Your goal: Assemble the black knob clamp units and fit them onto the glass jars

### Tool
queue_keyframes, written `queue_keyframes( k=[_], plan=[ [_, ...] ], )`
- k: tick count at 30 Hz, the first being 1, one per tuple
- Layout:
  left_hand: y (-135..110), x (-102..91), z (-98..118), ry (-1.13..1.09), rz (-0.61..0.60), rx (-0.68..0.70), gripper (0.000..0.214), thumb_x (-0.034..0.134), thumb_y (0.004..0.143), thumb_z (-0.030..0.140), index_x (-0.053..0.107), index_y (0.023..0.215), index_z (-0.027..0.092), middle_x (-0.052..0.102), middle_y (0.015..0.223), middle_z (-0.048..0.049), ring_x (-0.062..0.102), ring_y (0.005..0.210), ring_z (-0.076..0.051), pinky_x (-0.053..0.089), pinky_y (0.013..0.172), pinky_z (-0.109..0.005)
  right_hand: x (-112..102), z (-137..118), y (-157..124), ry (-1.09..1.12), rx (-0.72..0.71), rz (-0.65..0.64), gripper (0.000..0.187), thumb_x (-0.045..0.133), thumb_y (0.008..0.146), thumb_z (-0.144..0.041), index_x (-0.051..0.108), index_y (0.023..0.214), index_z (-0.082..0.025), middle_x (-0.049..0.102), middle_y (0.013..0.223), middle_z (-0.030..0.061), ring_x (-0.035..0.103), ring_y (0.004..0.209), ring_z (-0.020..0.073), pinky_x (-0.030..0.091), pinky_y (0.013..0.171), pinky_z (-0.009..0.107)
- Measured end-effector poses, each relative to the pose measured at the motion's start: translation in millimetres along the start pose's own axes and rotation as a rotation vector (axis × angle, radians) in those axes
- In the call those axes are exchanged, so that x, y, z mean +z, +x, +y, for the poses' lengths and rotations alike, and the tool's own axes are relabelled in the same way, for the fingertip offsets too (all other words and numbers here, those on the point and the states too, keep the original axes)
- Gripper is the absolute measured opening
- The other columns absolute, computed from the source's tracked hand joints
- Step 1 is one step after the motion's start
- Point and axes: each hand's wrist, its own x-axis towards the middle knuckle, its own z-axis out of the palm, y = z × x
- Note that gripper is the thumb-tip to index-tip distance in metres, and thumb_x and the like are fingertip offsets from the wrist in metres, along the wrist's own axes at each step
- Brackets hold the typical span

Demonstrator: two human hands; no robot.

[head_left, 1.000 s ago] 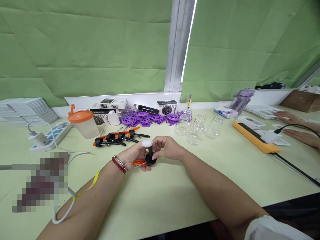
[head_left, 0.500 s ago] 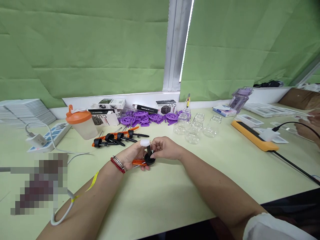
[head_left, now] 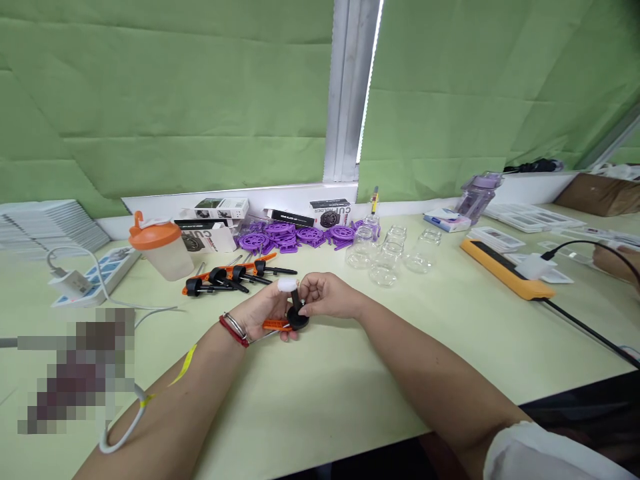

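Note:
My left hand (head_left: 265, 313) and my right hand (head_left: 327, 295) meet over the pale green table (head_left: 320, 387). Together they hold a small black-and-orange part (head_left: 295, 317): a black round base with a short black stem and an orange arm sticking out to the left. My left thumb wears a white finger cot and presses near the stem's top. My right fingers pinch the stem from the right. A red and a silver bracelet circle my left wrist.
Several similar black-and-orange parts (head_left: 230, 275) lie behind my hands. Farther back are purple wheels (head_left: 285, 237), small boxes, clear glass jars (head_left: 387, 257) and an orange-lidded cup (head_left: 160, 248). A power strip (head_left: 95, 277) lies left, an orange strip (head_left: 505, 268) right. Another person's hand (head_left: 615, 260) shows at the far right.
My hands have stayed on the part with little movement. The view has drifted slightly right. The other person's hands have drawn back toward the right edge.

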Motion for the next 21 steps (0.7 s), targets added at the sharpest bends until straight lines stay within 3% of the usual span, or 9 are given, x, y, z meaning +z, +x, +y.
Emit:
queue_keyframes(
  k=[21],
  plan=[
    [-1.9, 2.1, 0.9, -0.008, -0.005, 0.014, 0.053, 0.047, 0.073, 0.060, 0.052, 0.100, 0.015, 0.065, 0.076, -0.0116, 0.063, 0.052, -0.023, 0.040, 0.041, -0.026, 0.0, -0.1, -0.1, 0.010, -0.014, -0.001, 0.034, 0.079, 0.056, -0.023, 0.047, 0.064, -0.016, 0.053, 0.066, -0.0044, 0.046, 0.057, 0.0064, 0.039, 0.055, 0.021]
  ],
)
